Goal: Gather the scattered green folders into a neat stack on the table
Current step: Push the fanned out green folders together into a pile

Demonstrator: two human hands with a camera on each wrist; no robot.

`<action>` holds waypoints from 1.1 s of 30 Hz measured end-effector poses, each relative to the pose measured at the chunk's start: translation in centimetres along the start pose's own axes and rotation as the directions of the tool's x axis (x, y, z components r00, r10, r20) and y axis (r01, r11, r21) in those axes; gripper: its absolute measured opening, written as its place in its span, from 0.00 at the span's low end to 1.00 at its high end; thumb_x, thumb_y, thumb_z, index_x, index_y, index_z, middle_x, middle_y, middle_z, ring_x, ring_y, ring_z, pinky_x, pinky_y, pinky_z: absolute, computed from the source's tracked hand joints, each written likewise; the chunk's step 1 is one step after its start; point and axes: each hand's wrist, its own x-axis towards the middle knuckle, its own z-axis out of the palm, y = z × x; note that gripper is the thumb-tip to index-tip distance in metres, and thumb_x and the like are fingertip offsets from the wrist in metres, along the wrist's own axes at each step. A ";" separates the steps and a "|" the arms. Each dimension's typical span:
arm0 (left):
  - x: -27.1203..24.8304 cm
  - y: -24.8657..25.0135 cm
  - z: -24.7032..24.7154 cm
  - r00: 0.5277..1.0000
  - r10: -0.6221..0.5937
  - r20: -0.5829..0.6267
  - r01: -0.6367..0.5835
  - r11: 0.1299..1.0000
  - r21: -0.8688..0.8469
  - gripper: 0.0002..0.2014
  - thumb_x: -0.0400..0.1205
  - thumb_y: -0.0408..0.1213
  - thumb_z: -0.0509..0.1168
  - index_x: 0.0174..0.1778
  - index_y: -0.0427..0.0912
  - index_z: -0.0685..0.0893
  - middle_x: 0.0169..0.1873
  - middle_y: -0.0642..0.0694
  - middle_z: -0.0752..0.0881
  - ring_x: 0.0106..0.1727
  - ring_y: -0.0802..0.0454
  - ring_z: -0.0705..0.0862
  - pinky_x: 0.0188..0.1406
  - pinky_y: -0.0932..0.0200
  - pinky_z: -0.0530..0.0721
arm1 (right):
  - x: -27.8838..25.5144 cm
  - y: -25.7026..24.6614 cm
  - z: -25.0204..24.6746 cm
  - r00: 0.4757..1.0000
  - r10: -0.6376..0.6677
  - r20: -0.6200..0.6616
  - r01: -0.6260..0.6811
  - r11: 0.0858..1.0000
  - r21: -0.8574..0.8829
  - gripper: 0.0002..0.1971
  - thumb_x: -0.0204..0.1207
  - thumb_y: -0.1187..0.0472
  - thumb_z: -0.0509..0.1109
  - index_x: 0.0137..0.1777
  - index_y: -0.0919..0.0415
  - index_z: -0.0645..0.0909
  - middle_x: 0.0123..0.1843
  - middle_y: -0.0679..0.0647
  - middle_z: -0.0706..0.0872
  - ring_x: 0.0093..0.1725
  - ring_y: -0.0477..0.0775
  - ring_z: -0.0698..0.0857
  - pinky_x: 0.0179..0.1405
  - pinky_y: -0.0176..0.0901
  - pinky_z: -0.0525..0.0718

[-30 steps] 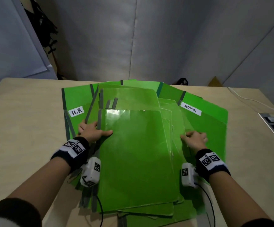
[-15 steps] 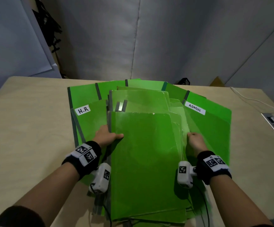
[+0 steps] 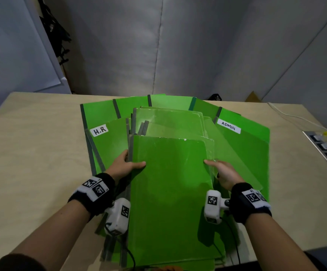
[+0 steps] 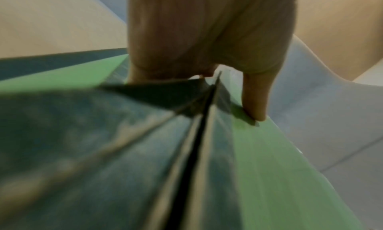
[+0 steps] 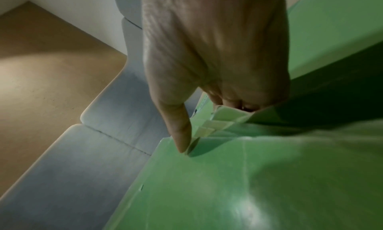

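Several green folders (image 3: 170, 192) lie fanned over one another at the middle of the wooden table (image 3: 31, 153). My left hand (image 3: 126, 166) grips the left edges of the top folders, thumb on the top cover, fingers tucked under. My right hand (image 3: 220, 172) grips their right edges the same way. In the left wrist view the thumb (image 4: 256, 101) presses a green cover (image 4: 265, 168) above grey spines. In the right wrist view the thumb (image 5: 180, 132) lies on a cover (image 5: 238, 184) and the fingers curl under several staggered edges. Folders labelled H.R (image 3: 99, 130) and ADMIN (image 3: 228, 127) lie underneath.
A power strip (image 3: 324, 149) with a white cable (image 3: 287, 116) lies at the table's right edge. Grey padded walls stand behind the table. Bare wood shows to the left and right of the folders. Dark gear hangs at the back left.
Both hands have slid inward and closed on the sides of the upper folders, squeezing them closer together. The top folders sit more squarely over one another than a second ago.
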 end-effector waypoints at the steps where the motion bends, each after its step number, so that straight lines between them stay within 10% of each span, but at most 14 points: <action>1: 0.0 0.1 -0.2 1.000 -0.008 0.027 0.009 0.999 -0.044 0.39 0.73 0.35 0.73 0.80 0.41 0.62 0.75 0.37 0.73 0.70 0.38 0.76 0.70 0.44 0.74 | -0.1 -0.1 -0.1 1.000 -0.008 0.005 0.008 1.000 -0.015 0.40 0.73 0.53 0.72 0.81 0.62 0.59 0.82 0.63 0.63 0.81 0.66 0.63 0.77 0.59 0.62; 6: -0.2 0.4 -1.2 0.990 0.032 0.135 -0.011 0.989 -0.150 0.26 0.78 0.26 0.66 0.71 0.43 0.69 0.54 0.45 0.82 0.53 0.49 0.81 0.61 0.53 0.75 | -0.8 1.0 -0.6 0.994 -0.095 0.058 0.096 0.995 -0.010 0.39 0.74 0.57 0.71 0.82 0.55 0.54 0.83 0.64 0.58 0.82 0.66 0.60 0.78 0.64 0.57; 13: -0.4 0.2 -0.4 0.995 0.045 0.091 -0.038 0.996 -0.079 0.29 0.76 0.33 0.69 0.74 0.38 0.70 0.64 0.39 0.81 0.59 0.44 0.82 0.55 0.52 0.81 | -1.0 2.2 -0.6 0.992 -0.083 0.096 0.072 0.991 0.110 0.41 0.74 0.58 0.70 0.83 0.50 0.52 0.84 0.64 0.57 0.83 0.66 0.56 0.79 0.67 0.50; 18: -0.7 0.9 0.7 0.996 0.064 0.061 -0.065 0.998 0.011 0.37 0.77 0.39 0.69 0.81 0.41 0.61 0.71 0.37 0.76 0.54 0.46 0.82 0.43 0.59 0.80 | -1.3 2.8 -1.3 0.992 0.033 0.119 -0.024 0.997 -0.076 0.60 0.56 0.42 0.74 0.84 0.61 0.44 0.85 0.64 0.53 0.83 0.67 0.56 0.78 0.64 0.59; 22: -1.0 -0.1 1.1 0.995 0.070 0.069 -0.066 0.996 -0.058 0.47 0.73 0.39 0.72 0.83 0.50 0.51 0.77 0.42 0.69 0.65 0.43 0.79 0.63 0.50 0.79 | -0.8 3.2 -1.0 0.998 0.017 0.061 -0.016 1.000 -0.014 0.53 0.66 0.49 0.75 0.84 0.62 0.46 0.85 0.64 0.54 0.82 0.68 0.56 0.78 0.63 0.59; 27: -1.4 0.1 1.0 0.999 0.032 -0.023 -0.036 0.974 -0.224 0.44 0.75 0.28 0.70 0.82 0.49 0.52 0.79 0.33 0.64 0.69 0.35 0.75 0.58 0.51 0.77 | -0.4 1.7 -0.8 0.999 -0.031 0.044 0.027 0.994 0.106 0.48 0.71 0.55 0.73 0.83 0.63 0.47 0.85 0.65 0.53 0.83 0.66 0.55 0.79 0.62 0.55; 29: -1.5 0.7 0.8 0.999 -0.033 -0.037 0.025 0.980 -0.197 0.38 0.74 0.31 0.72 0.78 0.37 0.60 0.69 0.36 0.74 0.66 0.36 0.78 0.62 0.50 0.76 | -0.4 1.0 -1.0 0.998 -0.053 0.042 0.047 0.990 0.137 0.47 0.72 0.56 0.73 0.83 0.63 0.47 0.85 0.65 0.52 0.83 0.66 0.54 0.80 0.62 0.54; 31: -1.5 1.6 0.5 0.997 -0.075 -0.016 0.073 0.993 -0.088 0.20 0.74 0.39 0.72 0.56 0.32 0.76 0.45 0.44 0.79 0.46 0.46 0.82 0.46 0.57 0.80 | -0.2 0.4 -1.2 0.997 -0.070 0.040 0.062 0.985 0.162 0.46 0.73 0.57 0.72 0.83 0.63 0.47 0.85 0.65 0.52 0.83 0.65 0.54 0.80 0.63 0.53; 33: -1.5 2.5 0.3 0.998 -0.061 -0.015 0.060 0.997 -0.042 0.22 0.73 0.41 0.72 0.58 0.31 0.77 0.44 0.43 0.81 0.39 0.51 0.79 0.35 0.61 0.77 | 0.2 -0.3 -1.3 0.996 -0.080 0.044 0.071 0.980 0.188 0.45 0.74 0.58 0.71 0.83 0.63 0.47 0.85 0.65 0.53 0.83 0.65 0.54 0.80 0.63 0.53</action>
